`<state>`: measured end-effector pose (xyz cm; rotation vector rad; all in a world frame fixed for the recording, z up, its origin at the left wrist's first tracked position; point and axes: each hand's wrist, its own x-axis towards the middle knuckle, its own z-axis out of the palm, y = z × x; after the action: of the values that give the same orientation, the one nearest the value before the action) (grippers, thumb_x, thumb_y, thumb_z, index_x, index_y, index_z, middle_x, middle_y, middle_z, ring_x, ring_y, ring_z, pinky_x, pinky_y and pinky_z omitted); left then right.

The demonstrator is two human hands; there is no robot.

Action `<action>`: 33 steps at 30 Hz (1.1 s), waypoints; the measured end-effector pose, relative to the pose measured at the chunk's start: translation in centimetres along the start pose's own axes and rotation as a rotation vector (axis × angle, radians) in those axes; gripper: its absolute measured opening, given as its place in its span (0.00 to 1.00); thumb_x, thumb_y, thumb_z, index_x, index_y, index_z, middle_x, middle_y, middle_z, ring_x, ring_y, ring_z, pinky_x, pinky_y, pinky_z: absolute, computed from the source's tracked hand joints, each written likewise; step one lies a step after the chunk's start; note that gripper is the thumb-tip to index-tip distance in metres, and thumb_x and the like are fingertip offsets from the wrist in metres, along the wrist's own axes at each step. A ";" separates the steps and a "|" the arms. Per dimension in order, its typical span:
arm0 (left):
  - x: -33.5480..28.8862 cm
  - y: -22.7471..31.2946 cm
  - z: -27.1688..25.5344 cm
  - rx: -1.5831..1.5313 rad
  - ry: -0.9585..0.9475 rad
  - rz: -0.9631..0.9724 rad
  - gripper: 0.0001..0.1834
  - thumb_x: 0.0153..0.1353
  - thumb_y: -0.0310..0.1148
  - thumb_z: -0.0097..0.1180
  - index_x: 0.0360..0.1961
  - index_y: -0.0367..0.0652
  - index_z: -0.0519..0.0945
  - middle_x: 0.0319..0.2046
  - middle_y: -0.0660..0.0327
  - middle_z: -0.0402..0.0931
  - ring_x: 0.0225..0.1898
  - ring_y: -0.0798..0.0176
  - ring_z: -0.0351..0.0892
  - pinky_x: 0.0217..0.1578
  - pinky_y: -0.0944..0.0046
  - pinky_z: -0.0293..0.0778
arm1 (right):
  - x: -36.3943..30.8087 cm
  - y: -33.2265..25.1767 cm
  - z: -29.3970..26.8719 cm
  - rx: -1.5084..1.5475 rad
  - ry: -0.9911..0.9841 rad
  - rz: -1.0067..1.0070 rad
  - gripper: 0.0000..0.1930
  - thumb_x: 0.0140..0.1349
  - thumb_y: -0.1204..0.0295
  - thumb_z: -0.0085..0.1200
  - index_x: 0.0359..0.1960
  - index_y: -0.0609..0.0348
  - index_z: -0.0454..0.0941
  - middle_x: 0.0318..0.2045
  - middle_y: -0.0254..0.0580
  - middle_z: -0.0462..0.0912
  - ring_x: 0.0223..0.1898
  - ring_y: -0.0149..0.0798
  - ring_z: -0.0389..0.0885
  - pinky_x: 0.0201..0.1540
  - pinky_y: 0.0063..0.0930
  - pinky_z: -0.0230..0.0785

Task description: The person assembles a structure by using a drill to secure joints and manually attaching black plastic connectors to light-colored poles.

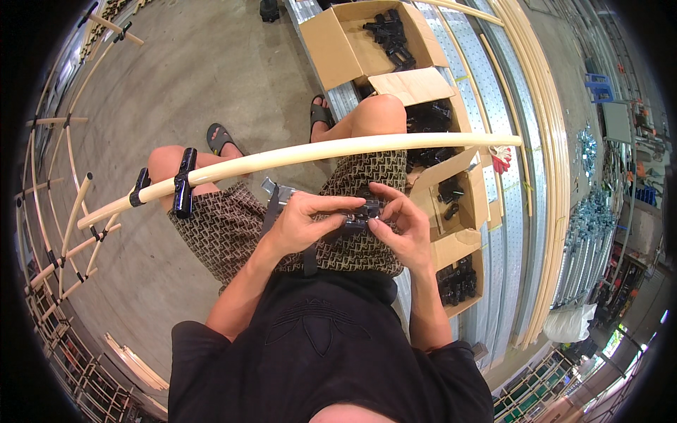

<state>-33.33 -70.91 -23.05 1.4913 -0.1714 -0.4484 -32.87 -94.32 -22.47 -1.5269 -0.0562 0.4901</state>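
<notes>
Above my lap, my left hand [317, 215] and my right hand [403, 222] pinch small black pipe joint parts [362, 216] between thumbs and fingers. Part of the fitting is hidden by the fingers. Beyond my hands a long cream pipe [296, 156] lies across my thighs. Two black pipe joints sit around its left part: a larger joint [185, 183] over my knee and a smaller joint [139, 187] beside it. Left of my left wrist a metal tool [281, 193] with a dark strap [271, 213] rests against my shorts; its exact kind is unclear.
To my right stand open cardboard boxes [338, 46] of black pipe joints [391, 35]. They rest by metal profiles [504, 106] and long cream pipes [539, 92]. A red and white glove [501, 159] lies near the pipe's right end. Pipe frames [65, 183] stand at the left.
</notes>
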 end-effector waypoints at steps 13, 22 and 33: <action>0.0 0.3 0.8 0.094 0.072 0.155 0.19 0.58 0.18 0.56 0.51 0.41 0.83 0.28 0.55 0.85 0.26 0.70 0.82 0.28 0.70 0.74 | 0.1 -0.1 1.9 0.106 0.063 -0.022 0.14 0.61 0.88 0.50 0.46 0.63 0.65 0.57 0.51 0.74 0.51 0.31 0.76 0.51 0.25 0.74; -1.0 -1.1 1.0 -0.080 0.094 0.081 0.19 0.59 0.17 0.55 0.51 0.40 0.83 0.27 0.61 0.84 0.24 0.78 0.75 0.26 0.73 0.70 | 0.4 -1.2 1.7 -0.016 -0.064 0.073 0.19 0.61 0.86 0.50 0.56 0.69 0.73 0.55 0.48 0.76 0.52 0.32 0.77 0.53 0.25 0.72; -1.8 -1.3 -0.2 -0.091 0.008 0.046 0.22 0.55 0.14 0.50 0.50 0.39 0.84 0.31 0.61 0.86 0.26 0.77 0.75 0.31 0.72 0.73 | 1.5 -0.8 0.1 0.161 -0.312 0.169 0.12 0.62 0.83 0.54 0.47 0.67 0.74 0.59 0.54 0.73 0.55 0.35 0.76 0.54 0.30 0.73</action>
<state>-35.12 -70.11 -24.10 1.3969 -0.1762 -0.4079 -31.36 -93.70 -22.05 -1.2930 -0.1275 0.8461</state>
